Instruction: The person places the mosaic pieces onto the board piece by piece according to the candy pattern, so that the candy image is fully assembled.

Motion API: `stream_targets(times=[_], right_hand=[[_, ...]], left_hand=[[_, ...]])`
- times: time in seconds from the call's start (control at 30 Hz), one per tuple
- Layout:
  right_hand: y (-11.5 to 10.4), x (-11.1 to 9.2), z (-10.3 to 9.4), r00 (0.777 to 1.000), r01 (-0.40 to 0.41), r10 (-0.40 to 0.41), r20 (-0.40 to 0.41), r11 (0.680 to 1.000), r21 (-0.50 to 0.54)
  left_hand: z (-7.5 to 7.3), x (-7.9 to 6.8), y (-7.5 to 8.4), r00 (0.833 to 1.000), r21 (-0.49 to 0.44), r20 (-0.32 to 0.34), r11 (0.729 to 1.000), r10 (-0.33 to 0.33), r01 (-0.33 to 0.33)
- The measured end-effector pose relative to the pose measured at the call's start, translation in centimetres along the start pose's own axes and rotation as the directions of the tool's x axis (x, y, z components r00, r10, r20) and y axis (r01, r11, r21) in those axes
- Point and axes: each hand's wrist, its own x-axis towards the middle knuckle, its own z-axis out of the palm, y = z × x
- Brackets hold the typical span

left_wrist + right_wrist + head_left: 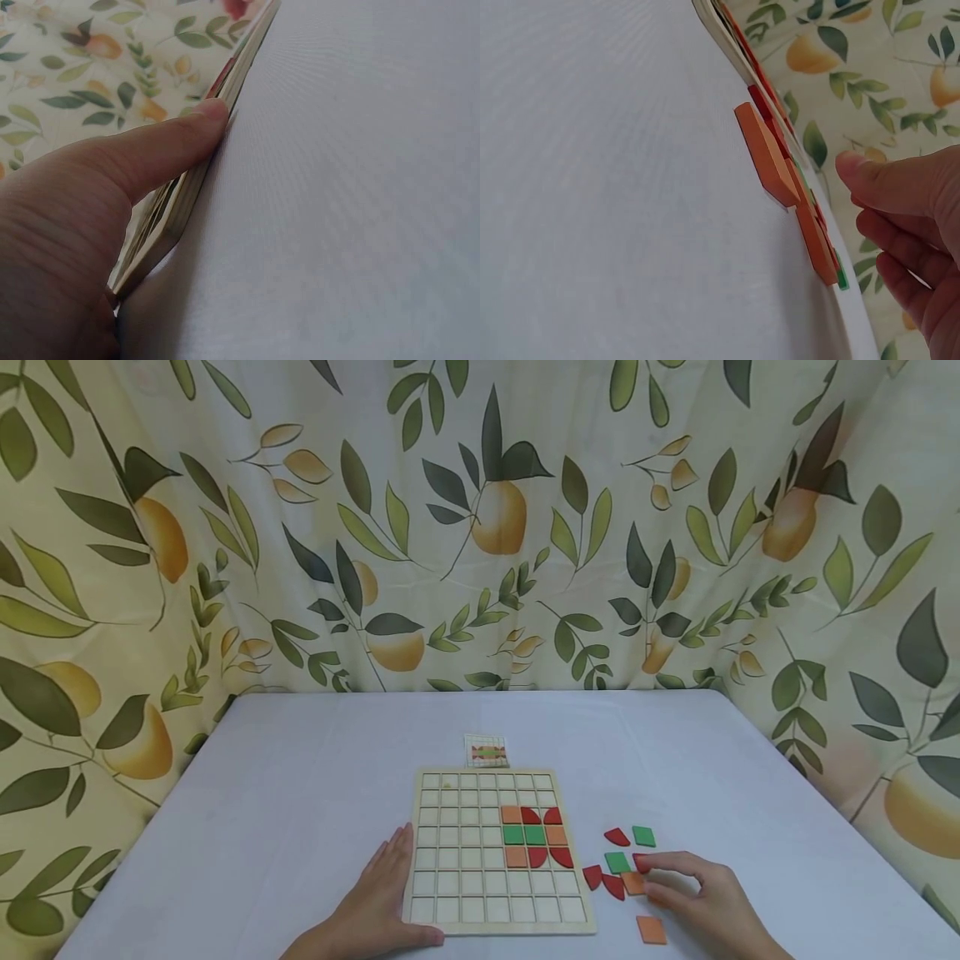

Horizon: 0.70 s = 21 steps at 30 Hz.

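Observation:
A pale wooden grid board [457, 885] lies on the table, with orange, red and green pieces set in cells on its right side. My left hand [378, 893] rests against its near left corner, fingers along the left side. In the left wrist view, the straight thumb [169, 146] touches the board's edge [176, 210]. Over the loose pieces is my right hand [708, 897], thumb and index finger apart. Its index fingertip meets a red quarter-round piece [640, 862]; an orange square [633, 883] lies close to the thumb. In the right wrist view, the right hand [907, 217] shows nothing held.
Right of the board lie more loose pieces: a green square [643, 836], another green square [618, 862], red quarter-rounds [613, 886] and an orange square [651, 930]. A small pattern card [487, 752] sits behind the board. Beyond the white table [315, 760] hangs a printed curtain [450, 593].

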Motion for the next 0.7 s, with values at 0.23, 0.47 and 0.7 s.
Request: stream_targets(times=[0.23,0.47,0.7], right_hand=[[0.3,-0.5,-0.6,0.994,-0.1,0.1,0.036,0.995,-0.003],[1.1,-0.9,-1.1,0.991,-0.124,0.126,0.039,0.991,-0.048],[1.0,-1.1,-1.2,0.987,-0.134,0.137,0.086,0.99,-0.036]], left_hand=[[-0.1,0.0,0.0,1.0,0.021,-0.004,1.0,0.015,-0.015],[-0.1,0.0,0.0,1.0,0.02,-0.004,1.0,0.018,-0.017],[0.0,0.0,0.0,1.0,0.031,-0.007,0.999,0.022,-0.022]])
